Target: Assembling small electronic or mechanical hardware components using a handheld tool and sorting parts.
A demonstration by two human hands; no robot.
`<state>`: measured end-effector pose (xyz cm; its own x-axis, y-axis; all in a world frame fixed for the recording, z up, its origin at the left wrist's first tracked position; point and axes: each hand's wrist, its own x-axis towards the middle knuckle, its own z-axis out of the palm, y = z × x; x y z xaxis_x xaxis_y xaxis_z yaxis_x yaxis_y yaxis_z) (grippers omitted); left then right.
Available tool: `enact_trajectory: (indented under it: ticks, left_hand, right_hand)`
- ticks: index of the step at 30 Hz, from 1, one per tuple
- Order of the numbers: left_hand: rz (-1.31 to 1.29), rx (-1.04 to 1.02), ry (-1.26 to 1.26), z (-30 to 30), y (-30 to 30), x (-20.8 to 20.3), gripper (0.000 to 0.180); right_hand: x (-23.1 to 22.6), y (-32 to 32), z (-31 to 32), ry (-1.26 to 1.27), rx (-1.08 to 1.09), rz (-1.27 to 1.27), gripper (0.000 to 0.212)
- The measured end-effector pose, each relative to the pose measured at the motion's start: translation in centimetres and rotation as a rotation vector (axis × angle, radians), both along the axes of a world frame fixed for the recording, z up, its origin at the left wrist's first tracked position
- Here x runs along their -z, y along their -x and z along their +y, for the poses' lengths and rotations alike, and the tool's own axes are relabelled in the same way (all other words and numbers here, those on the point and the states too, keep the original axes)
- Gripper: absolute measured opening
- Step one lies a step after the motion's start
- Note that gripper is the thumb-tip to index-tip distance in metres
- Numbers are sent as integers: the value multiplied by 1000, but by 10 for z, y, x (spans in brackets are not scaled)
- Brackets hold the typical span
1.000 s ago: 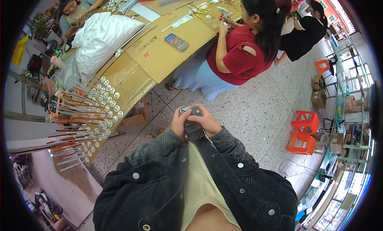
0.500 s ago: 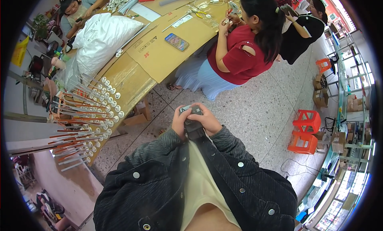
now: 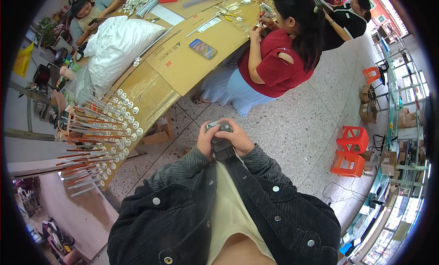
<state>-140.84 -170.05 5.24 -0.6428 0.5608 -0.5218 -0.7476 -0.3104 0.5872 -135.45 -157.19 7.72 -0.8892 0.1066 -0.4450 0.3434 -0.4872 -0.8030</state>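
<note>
Close to my chest, a small dark boxy device [image 3: 222, 148] sits between both hands. My left hand [image 3: 205, 139] is wrapped round one side of it, thumb on top. From the other side my right hand [image 3: 239, 138] grips the same device, and its thumb reaches across the upper face. What kind of device it is cannot be made out, since the fingers cover much of it. Past my hands a phone [image 3: 203, 48] with a lit screen lies on the flat cardboard [image 3: 180, 75] that covers the table.
Thin rods with round white ends [image 3: 121, 121] crowd the table's left side beside a large white sack [image 3: 120, 45]. A person in a red top [image 3: 278, 59] stands at the table ahead. Red stools [image 3: 348, 163] stand at right; an open carton [image 3: 157, 132] lies under the table.
My hands and the device stay put. The person in black at the far right has shifted up and leftward, and the red-topped person's hands have moved slightly.
</note>
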Motion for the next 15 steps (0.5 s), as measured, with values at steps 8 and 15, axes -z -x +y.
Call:
enact_trajectory:
  ticks: [8,15]
  left_hand:
    - [18,10,4,-2,0,10,57]
    - [18,-5,51,0,-2,3,42]
  right_hand:
    - [-3,0,0,42,8,9,43]
    - [-2,-1,1,56,-5,13,43]
